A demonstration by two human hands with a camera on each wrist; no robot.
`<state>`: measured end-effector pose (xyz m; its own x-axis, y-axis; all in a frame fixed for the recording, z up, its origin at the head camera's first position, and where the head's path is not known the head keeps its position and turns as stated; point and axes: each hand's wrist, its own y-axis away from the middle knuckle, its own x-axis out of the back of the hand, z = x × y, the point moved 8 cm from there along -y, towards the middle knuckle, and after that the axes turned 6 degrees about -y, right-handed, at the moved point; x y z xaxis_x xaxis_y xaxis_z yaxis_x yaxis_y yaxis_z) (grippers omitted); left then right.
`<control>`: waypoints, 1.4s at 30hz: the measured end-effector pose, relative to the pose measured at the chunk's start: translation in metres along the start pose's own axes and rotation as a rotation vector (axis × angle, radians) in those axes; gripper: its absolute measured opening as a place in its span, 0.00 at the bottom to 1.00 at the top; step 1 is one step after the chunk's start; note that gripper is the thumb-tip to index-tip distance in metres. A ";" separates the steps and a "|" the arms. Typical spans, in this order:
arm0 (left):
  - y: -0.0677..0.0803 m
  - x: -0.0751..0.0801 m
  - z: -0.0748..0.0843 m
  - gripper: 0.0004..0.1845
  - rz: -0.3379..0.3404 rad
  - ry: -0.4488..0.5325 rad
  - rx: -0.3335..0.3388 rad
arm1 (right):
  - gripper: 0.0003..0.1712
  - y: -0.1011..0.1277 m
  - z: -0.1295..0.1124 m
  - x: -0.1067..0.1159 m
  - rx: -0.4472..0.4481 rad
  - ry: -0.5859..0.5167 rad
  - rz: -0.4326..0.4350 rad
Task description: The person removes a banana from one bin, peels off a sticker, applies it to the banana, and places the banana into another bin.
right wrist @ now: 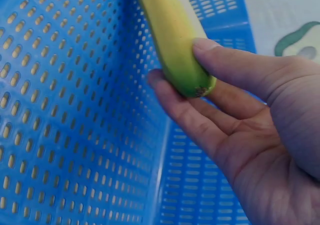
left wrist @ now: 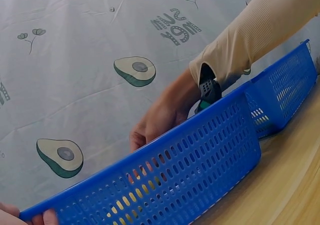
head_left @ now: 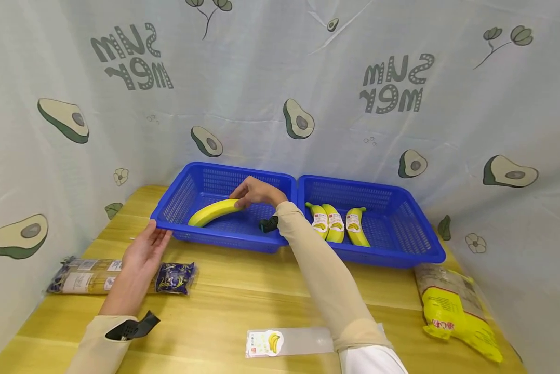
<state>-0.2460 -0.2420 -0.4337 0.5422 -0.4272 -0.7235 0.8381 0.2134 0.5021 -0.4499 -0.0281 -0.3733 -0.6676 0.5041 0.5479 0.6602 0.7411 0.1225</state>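
- Yellow wooden desk (head_left: 242, 296), walled round by a pale cloth backdrop (head_left: 261, 78) printed with avocados and mirrored lettering.
- Near edge, about the middle: flat clear wrapper (head_left: 289, 341) with a banana label, empty, lying beside the right sleeve.
- Left side of desk: long clear packet (head_left: 90, 275) with a dark purple end, lying flat, just beside the left hand.
- Right side, near the right edge: crumpled yellow and clear bag (head_left: 457, 311).
- Left hand (head_left: 142, 252): fingers straight and relaxed, fingertips on the front-left corner rim of the left blue basket (head_left: 186, 197); nothing grasped. Left wrist view shows only fingertips (left wrist: 47, 217) at the rim.
- Right hand (head_left: 256, 192): reaches into the left blue basket, thumb and fingers pinching the end of a bare banana (head_left: 213, 212). Right wrist view confirms it: thumb (right wrist: 235, 67) on top, fingers under the greenish tip of the banana (right wrist: 172, 40).
- Banana sits inside the left blue basket, slanting from the middle toward its front-left part; whether it rests on the basket floor I cannot tell.
- Right blue basket (head_left: 415, 228): touching the left one side by side, toward the desk's far edge. Holds three labelled bananas (head_left: 335, 223) lying side by side in its left half.
- Both forearms in beige sleeves, a black strap at each wrist.
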 end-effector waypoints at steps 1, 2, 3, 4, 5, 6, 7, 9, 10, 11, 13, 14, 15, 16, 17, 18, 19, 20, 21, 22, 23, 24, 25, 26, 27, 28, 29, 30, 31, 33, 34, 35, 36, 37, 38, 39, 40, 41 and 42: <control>0.000 0.001 0.001 0.16 0.003 0.005 0.000 | 0.19 0.001 -0.001 0.001 -0.002 -0.007 0.004; 0.000 0.001 0.001 0.16 0.003 0.006 -0.002 | 0.19 0.003 -0.002 0.003 -0.003 -0.015 0.009; 0.001 0.002 0.001 0.17 0.004 0.010 -0.002 | 0.19 0.005 -0.002 0.004 -0.002 -0.014 0.015; 0.002 0.002 0.001 0.16 0.001 0.026 0.004 | 0.18 0.007 -0.003 0.006 -0.002 -0.013 0.022; 0.002 0.003 0.001 0.15 -0.012 0.036 0.005 | 0.18 0.009 -0.003 0.008 -0.001 -0.014 0.030; 0.002 0.003 0.002 0.15 -0.016 0.048 0.006 | 0.18 0.011 -0.004 0.010 0.001 -0.014 0.038; 0.003 0.003 0.003 0.15 -0.015 0.051 0.005 | 0.19 0.013 -0.005 0.012 0.005 -0.010 0.046; 0.003 0.004 0.004 0.16 -0.019 0.054 0.011 | 0.19 0.018 -0.006 0.016 0.014 0.002 0.064; 0.003 0.004 0.005 0.16 -0.025 0.050 0.013 | 0.19 0.020 -0.007 0.018 0.016 0.005 0.072; 0.003 0.004 0.006 0.18 -0.019 0.040 0.011 | 0.19 0.023 -0.008 0.020 0.022 0.008 0.079; 0.003 0.004 0.007 0.22 -0.005 0.019 0.013 | 0.20 0.028 -0.011 0.023 0.026 0.016 0.088; 0.003 0.004 0.007 0.23 -0.012 0.008 0.017 | 0.20 0.031 -0.011 0.025 0.026 0.011 0.092; 0.003 0.003 0.008 0.24 -0.015 0.001 0.019 | 0.20 0.033 -0.012 0.027 0.025 0.015 0.096; 0.003 0.004 0.009 0.24 -0.013 -0.007 0.019 | 0.20 0.035 -0.012 0.029 0.025 0.022 0.099; 0.003 0.003 0.009 0.24 -0.014 -0.005 0.022 | 0.20 0.038 -0.013 0.032 0.025 0.021 0.102; 0.002 0.004 0.010 0.24 -0.010 -0.014 0.020 | 0.21 0.040 -0.013 0.034 0.026 0.022 0.105; 0.002 0.003 0.010 0.25 -0.013 -0.024 0.021 | 0.21 0.043 -0.014 0.037 0.028 0.026 0.109; 0.002 0.004 0.010 0.25 -0.009 -0.030 0.022 | 0.21 0.046 -0.015 0.039 0.031 0.030 0.114; 0.002 0.004 0.010 0.25 -0.004 -0.032 0.025 | 0.21 0.049 -0.017 0.042 0.035 0.037 0.118; 0.002 0.004 0.010 0.26 -0.001 -0.037 0.027 | 0.21 0.053 -0.020 0.044 0.042 0.036 0.123; 0.002 0.004 0.010 0.26 0.002 -0.037 0.026 | 0.21 0.057 -0.023 0.047 0.051 0.032 0.128; 0.003 0.004 0.010 0.27 0.009 -0.043 0.025 | 0.21 0.062 -0.026 0.049 0.060 0.033 0.136; 0.003 0.004 0.010 0.27 0.012 -0.038 0.028 | 0.22 0.066 -0.028 0.051 0.068 0.029 0.143; 0.003 0.004 0.010 0.26 0.016 -0.034 0.029 | 0.22 0.071 -0.031 0.054 0.076 0.024 0.150; 0.004 0.003 0.010 0.28 0.015 -0.031 0.031 | 0.22 0.076 -0.033 0.056 0.082 0.016 0.157; 0.004 0.003 0.010 0.29 0.015 -0.028 0.031 | 0.22 0.080 -0.035 0.057 0.090 0.008 0.165; 0.004 0.003 0.010 0.30 0.015 -0.024 0.030 | 0.22 0.085 -0.036 0.059 0.096 -0.002 0.172; 0.005 0.002 0.009 0.33 0.010 -0.024 0.034 | 0.22 0.090 -0.037 0.060 0.100 -0.007 0.178; 0.005 0.001 0.008 0.35 0.001 -0.026 0.037 | 0.22 0.095 -0.038 0.061 0.103 -0.020 0.183; 0.005 0.001 0.007 0.37 -0.006 -0.026 0.047 | 0.22 0.105 -0.040 0.062 0.109 -0.045 0.188; 0.005 0.001 0.006 0.36 -0.007 -0.023 0.049 | 0.23 0.110 -0.040 0.063 0.115 -0.057 0.188; 0.005 0.002 0.006 0.34 -0.008 -0.019 0.050 | 0.23 0.114 -0.041 0.063 0.120 -0.069 0.187; 0.006 0.003 0.006 0.31 -0.010 -0.016 0.052 | 0.23 0.119 -0.042 0.063 0.125 -0.080 0.187; 0.006 0.003 0.006 0.28 -0.009 -0.010 0.053 | 0.23 0.124 -0.043 0.064 0.130 -0.091 0.188; 0.006 0.004 0.006 0.25 -0.013 -0.002 0.054 | 0.23 0.128 -0.043 0.064 0.136 -0.095 0.189; 0.006 0.004 0.006 0.23 -0.019 0.005 0.055 | 0.23 0.133 -0.044 0.065 0.142 -0.096 0.189; 0.007 0.004 0.006 0.21 -0.025 0.011 0.058 | 0.23 0.138 -0.044 0.066 0.146 -0.092 0.191; 0.007 0.004 0.006 0.21 -0.032 0.020 0.060 | 0.22 0.143 -0.045 0.067 0.150 -0.083 0.194; 0.007 0.003 0.006 0.21 -0.038 0.024 0.063 | 0.22 0.147 -0.045 0.069 0.154 -0.073 0.200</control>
<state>-0.2393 -0.2467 -0.4298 0.5119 -0.4129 -0.7533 0.8531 0.1417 0.5021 -0.3834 0.0962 -0.2797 -0.5557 0.6740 0.4867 0.7251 0.6793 -0.1129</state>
